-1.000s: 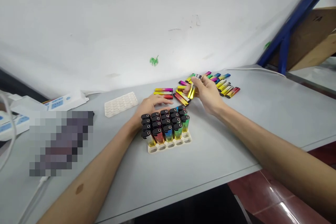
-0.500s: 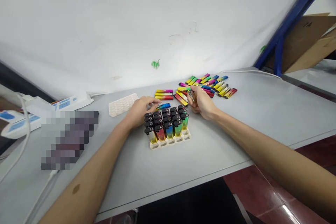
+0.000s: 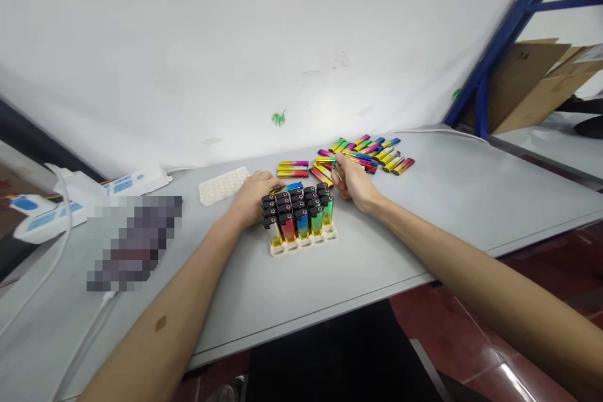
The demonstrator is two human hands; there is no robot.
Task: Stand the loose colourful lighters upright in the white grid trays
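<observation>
Behind a cream honeycomb rack [image 3: 305, 244] full of upright black-topped lighters [image 3: 301, 221], my left hand [image 3: 254, 196] rests on the table. Its fingertips close on the left end of a blue-and-gold lighter [image 3: 293, 186] lying flat; the rack's lighters partly hide the thumb. My right hand [image 3: 354, 181] is curled around another lighter [image 3: 336, 169], whose metal end shows by the thumb while its body is hidden in the fist. Just past this hand lies a loose heap of shiny multicoloured lighters [image 3: 391, 158]. A few more lighters [image 3: 292, 169] lie side by side left of it.
Left of my left hand is a second cream honeycomb rack [image 3: 223, 186]. A blurred-out dark object [image 3: 136, 242] with a white cable lies at the left, near white power strips [image 3: 127, 183]. The wall bounds the back; a blue frame [image 3: 494, 63] and cardboard boxes [image 3: 527, 85] stand at right.
The view has shifted slightly. My left fingers have come down and closed on the end of the blue-and-gold lighter. My right hand keeps its grip in nearly the same spot.
</observation>
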